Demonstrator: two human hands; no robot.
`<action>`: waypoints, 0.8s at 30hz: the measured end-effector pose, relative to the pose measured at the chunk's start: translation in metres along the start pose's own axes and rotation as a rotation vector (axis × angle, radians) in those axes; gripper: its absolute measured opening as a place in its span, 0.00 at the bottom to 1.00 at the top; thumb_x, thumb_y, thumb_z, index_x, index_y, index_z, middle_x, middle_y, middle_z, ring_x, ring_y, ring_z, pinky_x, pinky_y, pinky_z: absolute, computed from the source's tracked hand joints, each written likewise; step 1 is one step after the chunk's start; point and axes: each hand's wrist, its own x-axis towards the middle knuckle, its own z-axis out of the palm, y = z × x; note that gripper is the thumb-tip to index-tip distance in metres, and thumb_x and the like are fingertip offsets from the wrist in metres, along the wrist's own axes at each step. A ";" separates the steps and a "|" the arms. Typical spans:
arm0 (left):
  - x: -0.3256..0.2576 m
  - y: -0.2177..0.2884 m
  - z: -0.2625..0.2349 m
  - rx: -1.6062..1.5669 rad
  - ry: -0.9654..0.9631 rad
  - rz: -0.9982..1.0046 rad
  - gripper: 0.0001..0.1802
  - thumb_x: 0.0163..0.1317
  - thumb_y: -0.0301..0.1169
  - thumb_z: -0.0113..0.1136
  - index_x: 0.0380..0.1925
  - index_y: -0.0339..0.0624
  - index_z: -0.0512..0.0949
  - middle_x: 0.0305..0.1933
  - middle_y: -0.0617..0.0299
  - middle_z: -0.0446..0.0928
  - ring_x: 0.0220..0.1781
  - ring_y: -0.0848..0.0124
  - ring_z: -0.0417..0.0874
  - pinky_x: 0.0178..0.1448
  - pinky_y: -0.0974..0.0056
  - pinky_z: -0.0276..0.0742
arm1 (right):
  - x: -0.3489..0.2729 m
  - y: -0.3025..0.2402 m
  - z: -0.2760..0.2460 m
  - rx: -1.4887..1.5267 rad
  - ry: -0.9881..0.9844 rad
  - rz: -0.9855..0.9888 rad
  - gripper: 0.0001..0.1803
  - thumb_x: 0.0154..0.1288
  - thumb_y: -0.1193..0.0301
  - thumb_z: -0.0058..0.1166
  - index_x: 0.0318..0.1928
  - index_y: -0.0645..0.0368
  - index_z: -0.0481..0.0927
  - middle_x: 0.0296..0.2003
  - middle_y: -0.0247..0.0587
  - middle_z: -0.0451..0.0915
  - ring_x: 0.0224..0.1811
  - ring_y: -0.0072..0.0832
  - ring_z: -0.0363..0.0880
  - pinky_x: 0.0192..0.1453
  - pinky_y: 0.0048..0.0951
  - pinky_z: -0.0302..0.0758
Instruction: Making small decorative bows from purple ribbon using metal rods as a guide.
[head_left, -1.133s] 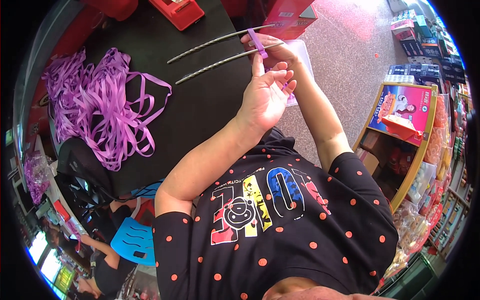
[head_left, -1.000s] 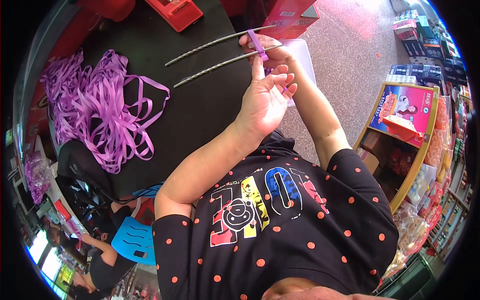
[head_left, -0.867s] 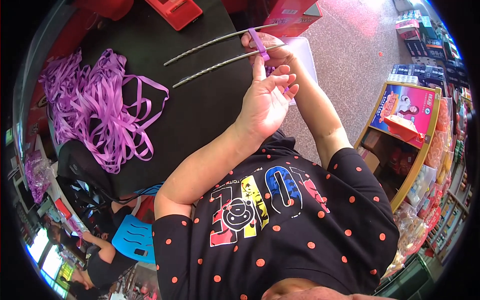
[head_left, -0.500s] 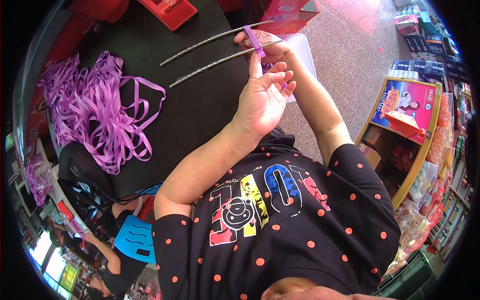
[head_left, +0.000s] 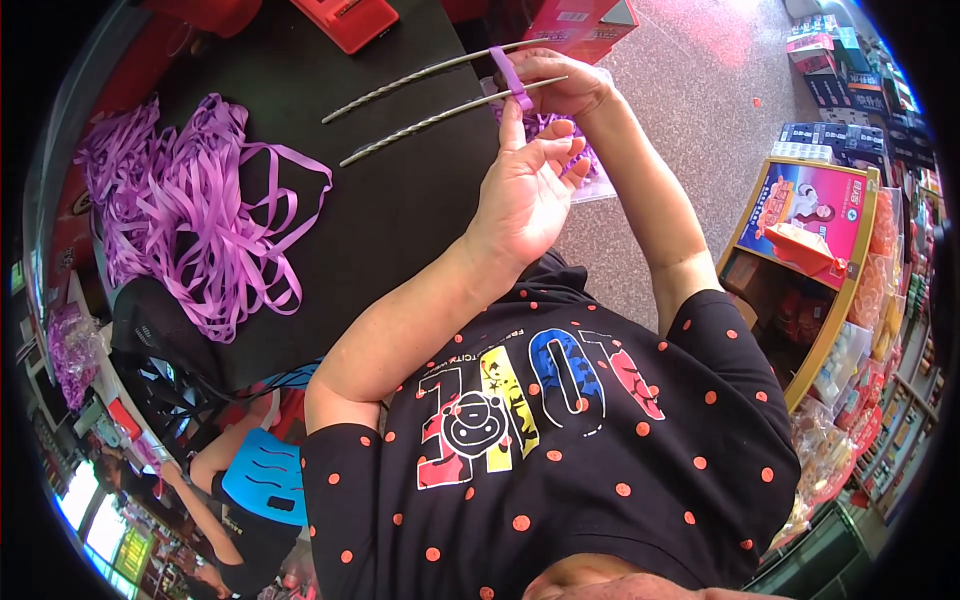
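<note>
Two slim twisted metal rods point(head_left: 420, 125) run side by side over the black tabletop; whether their left ends are fixed there I cannot tell. A purple ribbon point(head_left: 510, 75) is looped across both near their tapered ends. My left hand point(head_left: 522, 205), palm toward me, has one digit raised against the ribbon at the lower rod, its other fingers loosely curled. Behind the rod ends, my right hand point(head_left: 575, 88) is closed with bent fingers at the ribbon, partly hidden by the rods.
A large heap of loose purple ribbon point(head_left: 205, 220) lies on the black table point(head_left: 350, 260) at left. Under my hands, a pale translucent container point(head_left: 600, 185) holds purple pieces. A blue chair point(head_left: 265, 478) and another person point(head_left: 245, 535) are lower left; a display cabinet point(head_left: 800, 310) is right.
My right hand and forearm have shifted slightly right, uncovering more purple pieces in the container. My left hand stays at the ribbon. The view has shifted a little.
</note>
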 end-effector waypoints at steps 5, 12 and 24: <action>0.002 -0.002 -0.002 0.020 -0.018 0.017 0.46 0.56 0.20 0.54 0.71 0.67 0.47 0.49 0.61 0.69 0.52 0.66 0.70 0.62 0.57 0.63 | -0.012 -0.018 0.012 -0.055 0.140 0.093 0.06 0.64 0.70 0.54 0.37 0.60 0.79 0.27 0.32 0.80 0.25 0.19 0.75 0.27 0.20 0.69; 0.003 -0.004 -0.002 0.064 -0.028 0.046 0.43 0.56 0.20 0.52 0.69 0.68 0.52 0.50 0.61 0.67 0.52 0.66 0.69 0.62 0.56 0.63 | -0.025 -0.028 0.028 0.021 0.209 0.109 0.15 0.66 0.65 0.51 0.36 0.67 0.82 0.27 0.32 0.81 0.18 0.12 0.61 0.22 0.14 0.62; 0.005 0.002 0.000 0.031 -0.134 0.056 0.35 0.57 0.40 0.56 0.65 0.62 0.56 0.60 0.59 0.56 0.64 0.63 0.56 0.70 0.51 0.51 | -0.028 -0.029 0.031 0.009 0.172 0.053 0.17 0.68 0.63 0.50 0.39 0.67 0.82 0.35 0.39 0.84 0.25 0.16 0.74 0.30 0.18 0.72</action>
